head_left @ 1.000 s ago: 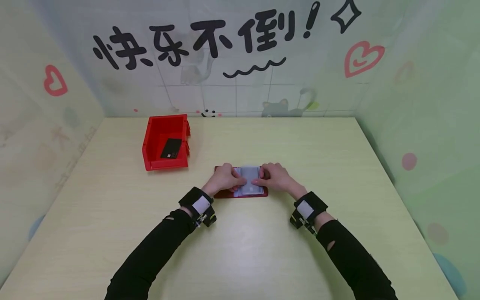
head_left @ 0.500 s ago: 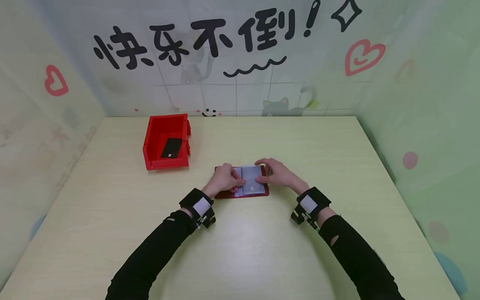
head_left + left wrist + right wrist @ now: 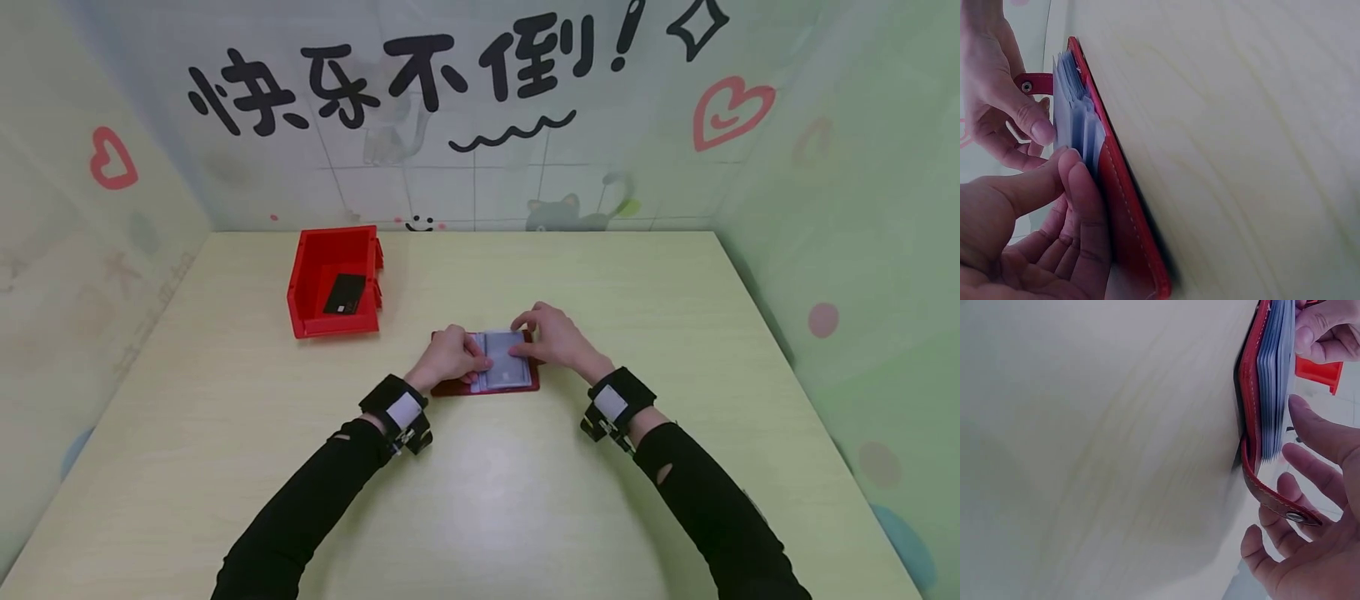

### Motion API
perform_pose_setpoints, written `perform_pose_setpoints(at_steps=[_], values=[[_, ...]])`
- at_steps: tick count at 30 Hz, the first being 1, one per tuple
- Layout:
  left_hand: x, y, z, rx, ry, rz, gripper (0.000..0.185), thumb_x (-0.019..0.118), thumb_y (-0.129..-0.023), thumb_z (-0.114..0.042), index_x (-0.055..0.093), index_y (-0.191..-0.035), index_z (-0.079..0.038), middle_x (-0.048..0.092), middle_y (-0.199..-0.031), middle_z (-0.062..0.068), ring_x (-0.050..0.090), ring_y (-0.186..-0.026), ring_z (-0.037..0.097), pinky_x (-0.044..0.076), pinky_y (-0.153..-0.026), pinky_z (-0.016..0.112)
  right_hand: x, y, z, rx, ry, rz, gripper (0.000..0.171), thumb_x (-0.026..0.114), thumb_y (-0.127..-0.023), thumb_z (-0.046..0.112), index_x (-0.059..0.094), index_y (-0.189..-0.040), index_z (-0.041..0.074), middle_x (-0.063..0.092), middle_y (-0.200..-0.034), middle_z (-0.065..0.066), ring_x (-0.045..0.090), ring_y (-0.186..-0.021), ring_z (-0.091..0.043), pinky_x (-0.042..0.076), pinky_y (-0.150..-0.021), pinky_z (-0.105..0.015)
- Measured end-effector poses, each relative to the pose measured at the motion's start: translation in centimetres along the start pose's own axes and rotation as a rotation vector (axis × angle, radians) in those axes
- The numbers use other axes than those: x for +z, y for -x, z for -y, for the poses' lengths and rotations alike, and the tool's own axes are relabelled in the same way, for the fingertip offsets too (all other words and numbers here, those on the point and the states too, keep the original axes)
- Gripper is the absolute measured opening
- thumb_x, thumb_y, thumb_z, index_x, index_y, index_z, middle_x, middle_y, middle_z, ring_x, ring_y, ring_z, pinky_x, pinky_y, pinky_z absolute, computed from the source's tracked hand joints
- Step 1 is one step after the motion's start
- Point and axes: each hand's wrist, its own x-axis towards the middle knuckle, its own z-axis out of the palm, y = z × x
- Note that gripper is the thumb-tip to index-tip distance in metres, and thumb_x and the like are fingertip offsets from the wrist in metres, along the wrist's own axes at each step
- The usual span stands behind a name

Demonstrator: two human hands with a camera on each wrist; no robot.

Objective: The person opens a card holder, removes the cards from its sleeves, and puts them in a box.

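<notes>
While both hands work at it, the red card holder (image 3: 486, 385) lies open flat on the desk (image 3: 480, 500), near the middle, with its stack of clear sleeves (image 3: 502, 367) facing up. Left hand (image 3: 447, 357) rests on the left half, fingers (image 3: 1085, 187) straight and pressing the sleeves down against the cover, pinching nothing. Right hand (image 3: 553, 339) hovers over the right edge, fingers (image 3: 1316, 431) loosely spread and relaxed; the thumb tip looks to touch the sleeve edges, though whether it lifts one I cannot tell. A snap strap (image 3: 1285, 509) sticks out on the right side, free.

By the look of it, this holder is light and floppy: a soft stitched cover, with thin, slick plastic leaves that fan and slip past each other. Best purchase would be the cover edge or spine for holding it still, and a single sleeve's outer edge for turning it.

Back left on the desk, well apart, stands a red bin (image 3: 315, 321), and inside it lies one black card (image 3: 344, 294), flat on the bin floor
</notes>
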Motion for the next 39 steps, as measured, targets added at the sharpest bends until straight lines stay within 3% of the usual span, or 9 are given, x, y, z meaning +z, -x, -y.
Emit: perform_pose_setpoints(at_steps=[8,13,18,23,28,30,32,35,39], values=[[0.0,-0.2,0.2,-0.003,0.006,0.0,0.018,0.076,-0.089,-0.015,0.073,-0.092,0.003,0.063,-0.067,0.002,0.058,-0.052,0.008,0.05,-0.053,0.017,0.1,-0.6,-0.1,0.1,-0.169,0.052,0.038,0.08,-0.087,0.027,0.061,-0.108,0.002,0.056,-0.091,-0.01,0.057,-0.078,-0.021,0.049,-0.06,-0.025],[0.0,0.0,0.2,0.014,0.026,0.002,0.02,0.077,-0.089,-0.016,0.073,-0.093,0.002,0.065,-0.068,0.003,0.058,-0.053,0.008,0.051,-0.054,0.018,0.1,-0.7,-0.2,0.13,-0.24,0.072,0.026,0.068,-0.095,0.03,0.066,-0.09,0.004,0.055,-0.074,-0.002,0.054,-0.062,-0.015,0.047,-0.053,-0.025],[-0.2,0.2,0.2,0.022,0.044,-0.006,0.036,0.074,-0.091,-0.038,0.072,-0.096,-0.002,0.068,-0.072,0.006,0.065,-0.058,0.014,0.053,-0.058,0.023,-0.2,-0.4,-0.2,0.091,-0.399,0.121,0.042,0.053,-0.104,0.035,0.06,-0.077,0.003,0.04,-0.061,0.003,0.045,-0.059,-0.016,0.041,-0.054,-0.028],[-0.5,0.2,0.0,0.014,0.061,-0.002,0.061,0.063,-0.09,-0.063,0.07,-0.104,-0.003,0.073,-0.082,0.01,0.071,-0.064,0.018,0.056,-0.066,0.027,-0.7,0.0,-0.3,0.024,-0.531,0.221,0.043,0.044,-0.107,0.034,0.063,-0.092,-0.003,0.039,-0.068,-0.003,0.042,-0.068,-0.021,0.036,-0.062,-0.029],[-1.3,0.0,0.1,0.017,0.057,0.004,0.039,0.063,-0.095,-0.041,0.07,-0.093,-0.002,0.066,-0.068,0.001,0.066,-0.06,0.012,0.055,-0.061,0.024,-0.7,0.0,-0.7,-0.019,-0.446,0.236,0.033,0.054,-0.104,0.026,0.071,-0.123,0.006,0.062,-0.099,-0.007,0.051,-0.088,-0.019,0.041,-0.072,-0.027],[-1.8,0.0,0.3,0.021,0.029,-0.01,0.027,0.063,-0.094,-0.027,0.067,-0.084,-0.002,0.055,-0.061,-0.003,0.058,-0.057,0.01,0.05,-0.056,0.022,-0.5,-0.1,-1.1,-0.053,-0.379,0.2,0.031,0.061,-0.1,0.02,0.069,-0.126,0.006,0.064,-0.103,-0.008,0.053,-0.088,-0.017,0.042,-0.071,-0.026],[-2.3,0.0,0.5,0.02,-0.018,-0.036,0.022,0.064,-0.092,-0.02,0.065,-0.083,0.0,0.048,-0.06,-0.002,0.052,-0.057,0.011,0.043,-0.054,0.021,-0.3,-0.1,-1.3,-0.07,-0.326,0.161,0.029,0.068,-0.095,0.016,0.068,-0.122,0.004,0.061,-0.092,-0.008,0.052,-0.081,-0.018,0.042,-0.068,-0.026],[-2.9,0.4,0.8,0.005,-0.073,-0.071,0.021,0.069,-0.091,-0.017,0.066,-0.097,0.003,0.056,-0.07,0.005,0.057,-0.064,0.015,0.045,-0.057,0.023,-0.1,-0.1,-1.6,-0.074,-0.259,0.116,0.034,0.076,-0.089,0.016,0.063,-0.117,0.003,0.049,-0.079,-0.005,0.048,-0.073,-0.017,0.039,-0.066,-0.026],[-2.9,0.8,1.0,-0.015,-0.142,-0.117,0.046,0.073,-0.09,-0.017,0.052,-0.125,0.002,0.065,-0.101,0.017,0.064,-0.085,0.025,0.053,-0.07,0.029,-0.1,0.0,-1.8,-0.059,-0.217,0.108,0.045,0.08,-0.087,0.018,0.058,-0.123,0.003,0.049,-0.08,-0.003,0.048,-0.075,-0.017,0.039,-0.069,-0.027]])
